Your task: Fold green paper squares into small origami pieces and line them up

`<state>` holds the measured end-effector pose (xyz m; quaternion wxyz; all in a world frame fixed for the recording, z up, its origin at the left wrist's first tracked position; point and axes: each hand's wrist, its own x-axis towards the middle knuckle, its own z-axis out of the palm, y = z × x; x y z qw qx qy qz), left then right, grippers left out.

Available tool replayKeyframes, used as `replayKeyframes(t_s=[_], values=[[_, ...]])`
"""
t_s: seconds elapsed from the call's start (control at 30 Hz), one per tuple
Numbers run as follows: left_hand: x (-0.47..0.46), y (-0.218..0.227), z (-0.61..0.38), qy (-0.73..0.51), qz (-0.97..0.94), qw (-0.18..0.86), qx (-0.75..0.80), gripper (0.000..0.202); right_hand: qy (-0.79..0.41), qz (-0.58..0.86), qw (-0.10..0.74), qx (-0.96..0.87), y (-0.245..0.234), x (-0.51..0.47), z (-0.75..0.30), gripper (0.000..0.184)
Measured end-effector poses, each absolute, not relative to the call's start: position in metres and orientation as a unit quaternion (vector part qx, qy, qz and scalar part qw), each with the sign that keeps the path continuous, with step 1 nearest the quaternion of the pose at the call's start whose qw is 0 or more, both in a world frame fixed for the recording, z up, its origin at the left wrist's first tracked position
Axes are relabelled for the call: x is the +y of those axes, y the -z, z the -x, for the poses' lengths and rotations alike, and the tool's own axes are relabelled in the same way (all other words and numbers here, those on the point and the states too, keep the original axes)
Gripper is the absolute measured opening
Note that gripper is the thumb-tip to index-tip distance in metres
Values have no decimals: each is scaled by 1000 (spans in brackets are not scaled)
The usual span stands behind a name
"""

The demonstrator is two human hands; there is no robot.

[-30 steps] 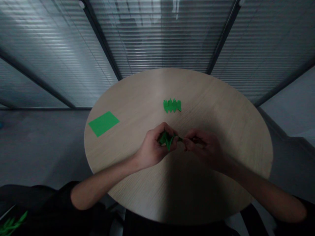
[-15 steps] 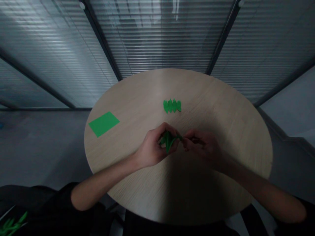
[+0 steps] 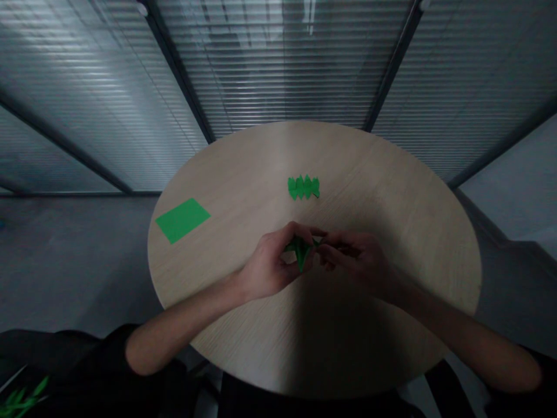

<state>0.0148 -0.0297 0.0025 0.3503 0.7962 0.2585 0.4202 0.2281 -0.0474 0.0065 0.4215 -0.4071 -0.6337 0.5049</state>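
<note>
Between my hands, above the middle of the round table, is a folded green paper piece with pointed flaps, like an origami figure. My left hand curls around it, thumb below and fingers above. From the other side, my right hand pinches its right-hand tip, with the fingertips touching my left fingers. Part of the paper is hidden behind the fingers. Just beyond the hands lies a row of several small green folded paper pieces.
A flat green sheet of paper lies near the left edge of the round wooden table. Glass panels with blinds stand behind the table. Something green and leafy shows at the bottom left corner.
My right fingers have come slightly closer to my left hand along the paper's tip. The folded paper has turned a little, and its flaps sit closer together.
</note>
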Motion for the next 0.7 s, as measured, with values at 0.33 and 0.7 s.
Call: replayKeyframes(t_s=[0.33,0.7], values=[[-29,-7,-13,-421,-819,291,262,20,-458,408,441,-655,-5,-50,-229,17],[-33,-3,-16,-437,-800,324,254,31,-440,411,442,-665,-4,-49,-230,18]])
